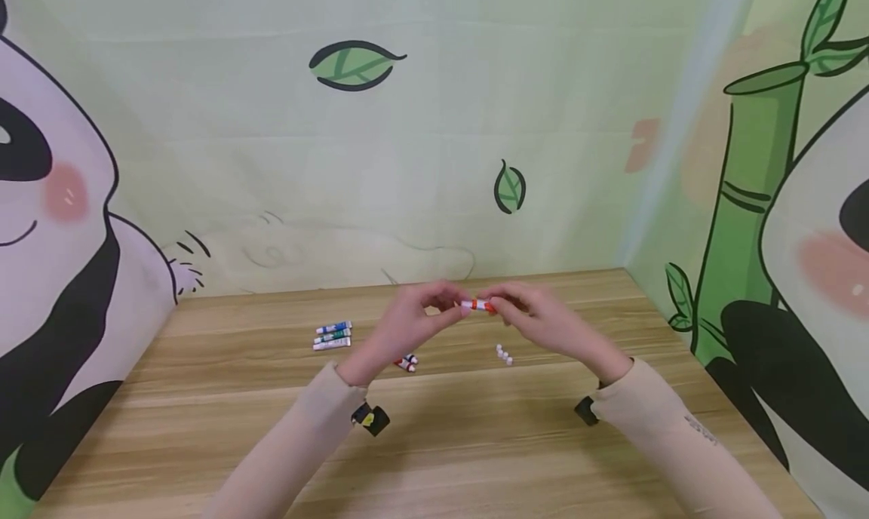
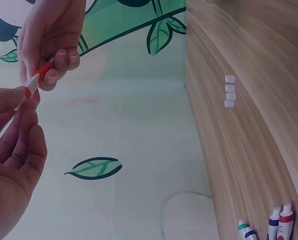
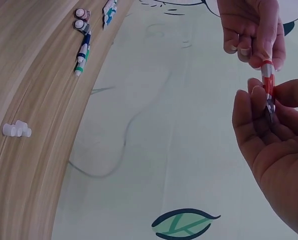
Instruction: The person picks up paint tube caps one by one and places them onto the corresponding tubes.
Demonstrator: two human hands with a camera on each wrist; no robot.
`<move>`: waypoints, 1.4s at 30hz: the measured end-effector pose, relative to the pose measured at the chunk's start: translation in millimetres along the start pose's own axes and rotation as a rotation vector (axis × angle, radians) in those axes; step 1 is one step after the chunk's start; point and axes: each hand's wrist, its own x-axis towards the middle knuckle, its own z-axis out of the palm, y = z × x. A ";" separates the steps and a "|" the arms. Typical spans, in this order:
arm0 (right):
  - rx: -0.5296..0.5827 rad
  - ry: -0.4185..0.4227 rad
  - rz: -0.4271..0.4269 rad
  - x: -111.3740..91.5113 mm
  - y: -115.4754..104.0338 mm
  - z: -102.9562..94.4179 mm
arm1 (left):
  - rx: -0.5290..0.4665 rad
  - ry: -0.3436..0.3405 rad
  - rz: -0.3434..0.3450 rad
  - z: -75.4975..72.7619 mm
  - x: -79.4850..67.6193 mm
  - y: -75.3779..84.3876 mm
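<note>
Above the table, a small red-and-white paint tube (image 1: 479, 305) is held between both hands. My left hand (image 1: 426, 311) pinches its white end between thumb and fingertips; the fingers hide whether a cap is on it. At the red, flat crimped end, the thumb and fingers of my right hand (image 1: 536, 315) grip the tube, as the right wrist view shows at the paint tube (image 3: 268, 82). Several small white caps (image 1: 505, 354) lie in a row on the table below the right hand.
Three paint tubes (image 1: 333, 336) lie side by side on the wooden table (image 1: 475, 443), left of the left hand. More tubes (image 1: 407, 363) lie partly behind the left wrist. A printed cloth backdrop (image 1: 441, 142) stands behind the table.
</note>
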 end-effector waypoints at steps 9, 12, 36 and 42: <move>-0.001 0.018 0.003 0.4 1.2 6.8 | -0.022 0.032 -0.053 4.6 -2.5 0.0; -0.026 0.018 -0.016 -0.1 3.1 7.7 | -0.031 0.031 -0.061 5.3 -3.5 -0.4; -0.034 -0.007 -0.004 -0.6 1.4 5.2 | -0.041 0.052 -0.045 3.0 -3.8 5.7; -0.051 0.076 -0.046 -2.9 5.6 3.4 | -0.029 0.084 -0.074 0.8 -4.6 3.0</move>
